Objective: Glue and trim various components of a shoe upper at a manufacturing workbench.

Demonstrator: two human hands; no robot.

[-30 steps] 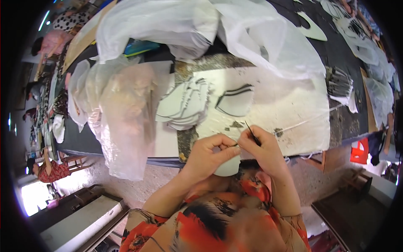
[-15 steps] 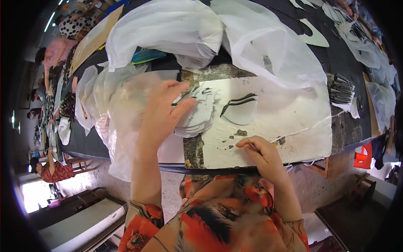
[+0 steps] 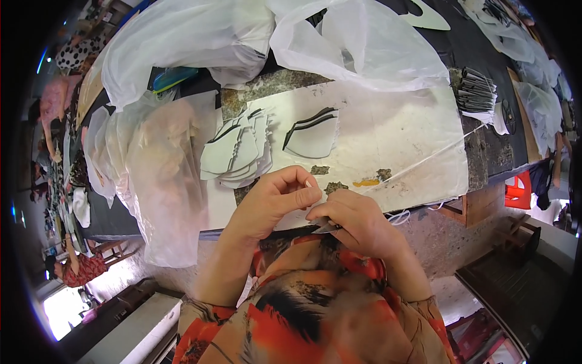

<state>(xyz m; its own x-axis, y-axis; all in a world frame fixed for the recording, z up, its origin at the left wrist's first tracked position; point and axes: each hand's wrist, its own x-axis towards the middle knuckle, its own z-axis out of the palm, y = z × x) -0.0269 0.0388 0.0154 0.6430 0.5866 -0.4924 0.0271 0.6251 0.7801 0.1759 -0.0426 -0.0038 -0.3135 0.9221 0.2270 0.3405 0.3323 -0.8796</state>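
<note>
My left hand is closed in a pinch near the front edge of the worktable; anything between its fingertips is too small to make out. Close beside it on the right, my right hand is wrapped round a small tool with a pointed metal blade, its handle hidden in the palm. Beyond my left hand lies a fanned stack of white cut pieces with jagged edges and some black strips. A separate white piece with black curved strips along its top rests on the white board.
Translucent plastic bags lie at the left, with a larger white bag at the back. A bundle of dark strips sits on the right. A white cord crosses the board. A red stool stands beyond the table; other people work far left.
My left hand has come back from over the stack toward my right hand, its fingers now pinched. My right hand has moved slightly left, and its blade now shows. The view has shifted.
</note>
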